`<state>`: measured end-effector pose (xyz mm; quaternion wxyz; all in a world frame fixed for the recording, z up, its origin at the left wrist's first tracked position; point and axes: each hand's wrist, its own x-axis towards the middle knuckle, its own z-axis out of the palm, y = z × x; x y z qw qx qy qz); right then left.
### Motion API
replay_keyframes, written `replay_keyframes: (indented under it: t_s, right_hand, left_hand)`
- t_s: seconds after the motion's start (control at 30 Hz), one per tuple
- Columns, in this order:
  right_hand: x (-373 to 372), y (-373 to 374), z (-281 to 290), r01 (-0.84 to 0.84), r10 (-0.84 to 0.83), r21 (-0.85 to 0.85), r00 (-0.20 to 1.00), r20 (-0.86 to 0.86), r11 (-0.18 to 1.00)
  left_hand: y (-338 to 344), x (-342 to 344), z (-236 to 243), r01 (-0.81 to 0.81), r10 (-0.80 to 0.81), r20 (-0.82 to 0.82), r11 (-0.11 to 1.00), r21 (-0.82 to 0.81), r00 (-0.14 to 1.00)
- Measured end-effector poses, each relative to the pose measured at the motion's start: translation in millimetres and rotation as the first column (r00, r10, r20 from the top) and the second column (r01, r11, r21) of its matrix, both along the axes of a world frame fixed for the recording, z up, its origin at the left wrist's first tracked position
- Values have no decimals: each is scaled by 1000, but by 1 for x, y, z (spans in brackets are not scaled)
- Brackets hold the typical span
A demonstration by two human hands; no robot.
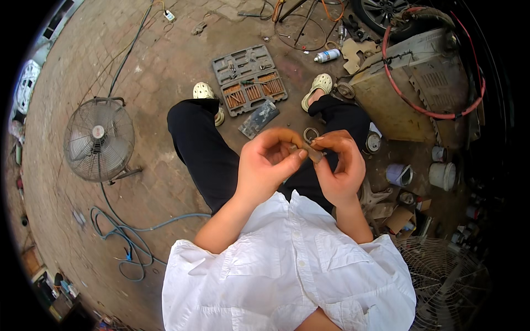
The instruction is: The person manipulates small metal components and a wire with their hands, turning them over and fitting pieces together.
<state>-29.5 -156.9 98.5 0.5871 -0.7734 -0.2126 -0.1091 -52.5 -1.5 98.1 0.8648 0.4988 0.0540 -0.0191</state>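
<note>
Above my lap, both hands meet at a small metal ring (311,134), which stands up between the fingertips. My right hand (343,165) pinches it with bent fingers and thumb. The thumb and fingers of my left hand (269,161) are pressed together right beside it; what they grip is mostly covered by the fingers. Smudges darken the fingertips. Between my feet lies an open grey tool case (241,60) with rows of copper-coloured pieces in its near half. A dark, scuffed flat block (258,119) rests just below the case.
A round floor fan (99,139) stands left, with a blue hose (132,234) coiled below it. A bulky metal box (411,83) with a red hose (391,77) over it is at right. A spray can (327,55), paint buckets (443,175) and another fan guard (441,281) sit around.
</note>
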Motion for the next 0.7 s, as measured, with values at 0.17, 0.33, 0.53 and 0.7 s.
replay_keyframes:
  t_s: [0.17, 0.33, 0.53, 0.7]
  right_hand:
    - [-3, 1, 1, -33, 68, 186, 980, -188, 982]
    - [-2, -7, 1, -112, 128, 117, 982, -136, 987]
    - [-4, 6, 13, -120, 136, 269, 990, -39, 956]
    - [2, 5, 13, -57, 56, -8, 915, 398, 998]
  left_hand:
    - [1, -4, 5, 10, -10, -49, 1000, 3, 999]
    - [3, -5, 8, -19, 18, 13, 986, 164, 1000]
    - [1, -5, 3, -575, 59, 718, 646, 502, 693]
    - [8, -11, -1, -773, -136, 891, 451, 446, 434]
